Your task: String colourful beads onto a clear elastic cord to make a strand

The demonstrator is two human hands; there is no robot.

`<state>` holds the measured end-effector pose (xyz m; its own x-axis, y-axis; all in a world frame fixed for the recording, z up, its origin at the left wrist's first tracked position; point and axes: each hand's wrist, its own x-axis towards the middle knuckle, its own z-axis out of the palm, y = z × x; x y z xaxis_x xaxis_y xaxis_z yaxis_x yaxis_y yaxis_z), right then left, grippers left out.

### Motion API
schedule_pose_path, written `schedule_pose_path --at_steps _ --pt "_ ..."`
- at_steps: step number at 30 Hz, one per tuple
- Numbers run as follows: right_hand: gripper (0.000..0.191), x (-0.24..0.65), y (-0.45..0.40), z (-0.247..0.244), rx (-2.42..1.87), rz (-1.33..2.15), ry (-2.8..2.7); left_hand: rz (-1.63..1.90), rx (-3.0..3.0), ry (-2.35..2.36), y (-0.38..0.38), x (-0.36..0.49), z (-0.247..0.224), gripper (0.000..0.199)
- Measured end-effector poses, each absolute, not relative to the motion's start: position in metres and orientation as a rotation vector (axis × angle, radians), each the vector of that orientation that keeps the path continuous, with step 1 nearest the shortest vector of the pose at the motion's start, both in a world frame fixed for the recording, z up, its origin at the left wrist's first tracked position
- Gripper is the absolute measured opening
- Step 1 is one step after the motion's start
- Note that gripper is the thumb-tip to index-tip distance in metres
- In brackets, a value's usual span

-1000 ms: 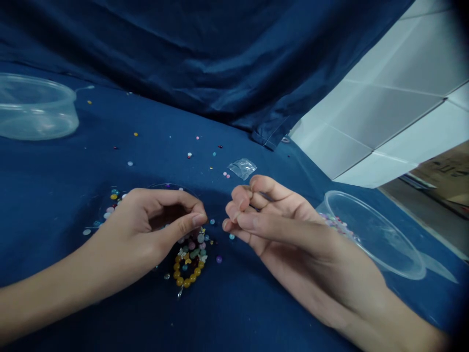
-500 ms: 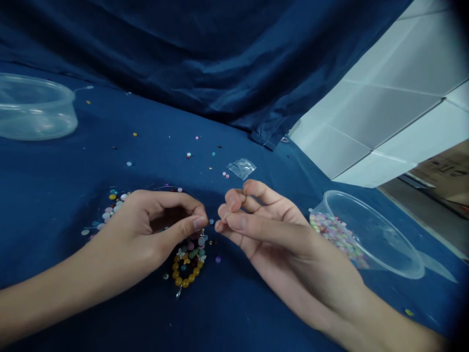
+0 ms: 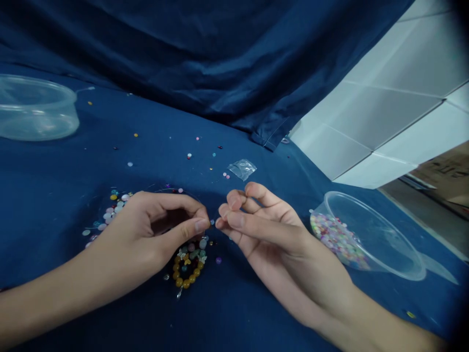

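Thumb and forefinger of my left hand [image 3: 161, 234] are pinched together at the upper end of a beaded string [image 3: 186, 282]. Its yellow round beads form a loop below the fingers, with pale butterfly-shaped beads, green and clear ones, and a small silvery piece at the bottom. Just to the right, my right hand [image 3: 271, 239] has its thumb pressed to the forefinger and the other fingers curled. Whatever lies in that pinch is too small to make out. A small gap separates the two hands' fingertips. Partly behind my left hand lies a pile of mixed beads [image 3: 110, 212].
A clear round tub [image 3: 40, 122] stands at far left. Another clear tub [image 3: 388, 266] on the right holds many pastel beads [image 3: 337, 237]. A small plastic bag [image 3: 242, 169] and loose beads lie on the blue cloth [image 3: 91, 161]. White tiled surfaces [image 3: 381, 117] rise at right.
The fingertips of my left hand are very slightly nearer those of my right hand. Both pinches stay closed, and the beaded string hardly moves.
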<state>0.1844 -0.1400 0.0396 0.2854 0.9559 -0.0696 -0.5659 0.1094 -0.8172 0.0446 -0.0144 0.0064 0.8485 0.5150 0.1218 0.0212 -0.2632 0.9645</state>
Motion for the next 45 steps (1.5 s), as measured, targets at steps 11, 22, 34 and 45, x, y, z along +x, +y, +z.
schedule_pose_path --at_steps 11,22,34,45 --pt "0.026 0.1809 -0.1399 0.0407 -0.862 1.197 -0.538 0.476 1.813 0.394 -0.015 0.0478 0.0088 0.018" --pt "0.025 0.1819 -0.1388 0.0371 -0.885 1.168 -0.517 0.491 1.802 0.399 -0.0168 0.0465 0.012 0.017" --pt "0.026 0.1808 -0.1397 0.0359 -0.884 1.125 -0.519 0.517 1.822 0.387 -0.0161 0.0476 0.0103 0.018" --pt "0.025 0.1774 -0.1386 0.0327 -0.895 1.063 -0.53 0.578 1.821 0.341 -0.0168 0.0477 0.0122 0.017"
